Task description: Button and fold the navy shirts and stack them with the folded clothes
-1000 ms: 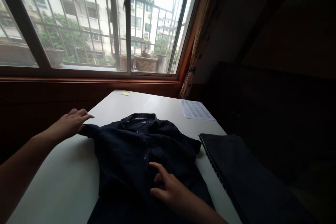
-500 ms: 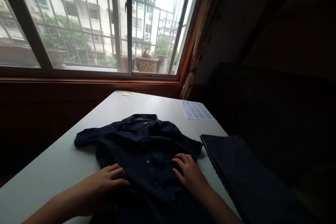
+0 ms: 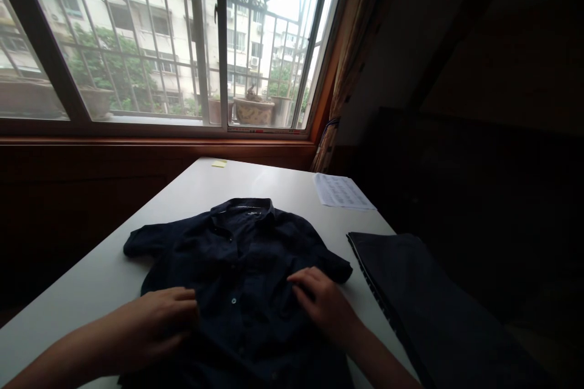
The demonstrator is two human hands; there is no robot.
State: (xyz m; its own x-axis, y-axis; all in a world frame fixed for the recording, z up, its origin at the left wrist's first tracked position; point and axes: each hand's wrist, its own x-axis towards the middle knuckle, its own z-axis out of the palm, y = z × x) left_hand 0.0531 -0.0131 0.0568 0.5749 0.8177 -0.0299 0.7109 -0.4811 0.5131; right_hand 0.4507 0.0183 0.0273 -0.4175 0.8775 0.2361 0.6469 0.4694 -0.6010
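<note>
I found the dark navy, short-sleeved cloth shirt lying front up on the smooth white surface, its collar toward the far end and its lower part running out of view. My left grip lay over one side of its body with the fingers bent; my right grip sat on the other side, fingers half curled — I could not tell whether either had cloth pinched.

Principal risk, in my judgement: an uneven pull between the two sides could skew the button front and set diagonal creases. The fabric looked thin and limp, so pressing fingers could bunch it. The surface had a slight sheen and might let the whole garment slide. The right sleeve's cuff ended just beside the flat, dark, fabric-like piece with a pale-dotted edge — a sideways shift could run the two together.

Shape noted: collar gaping in a loose ring, pale marking inside, small round pale buttons, sleeves spread wide, shallow wrinkles across the chest.
</note>
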